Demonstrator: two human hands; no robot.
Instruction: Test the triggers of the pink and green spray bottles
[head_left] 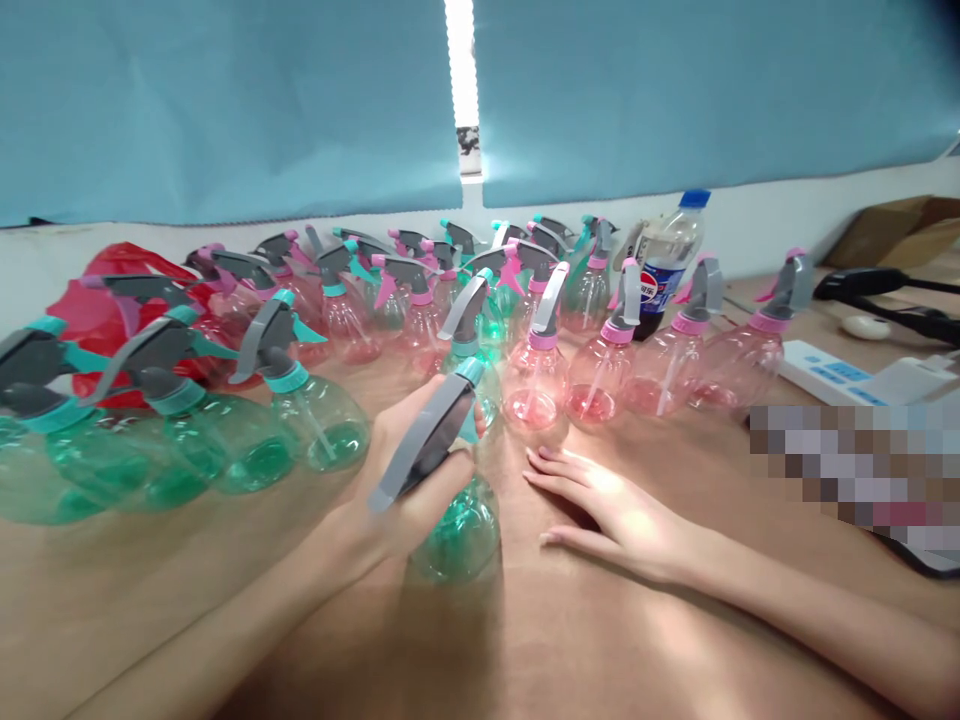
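Observation:
My left hand [416,460] is wrapped round the neck of a green spray bottle [461,535] with a grey trigger head and teal collar. That bottle stands near the middle of the table, its nozzle pointing away from me. Palm down, my right hand [607,505] rests on the tabletop with the fingers stretched out and holds nothing. Just beyond its fingertips is a pink spray bottle [534,385], with another pink spray bottle [601,375] to the right of it. Left of my left hand stands a green spray bottle [326,425].
Several more green and pink spray bottles crowd the back and left. A red plastic bag [124,290] lies behind them. At the back right stands a cola bottle [667,260]. A white power strip [825,370], a cardboard box [885,235] and a blurred-out flat device [862,470] occupy the right.

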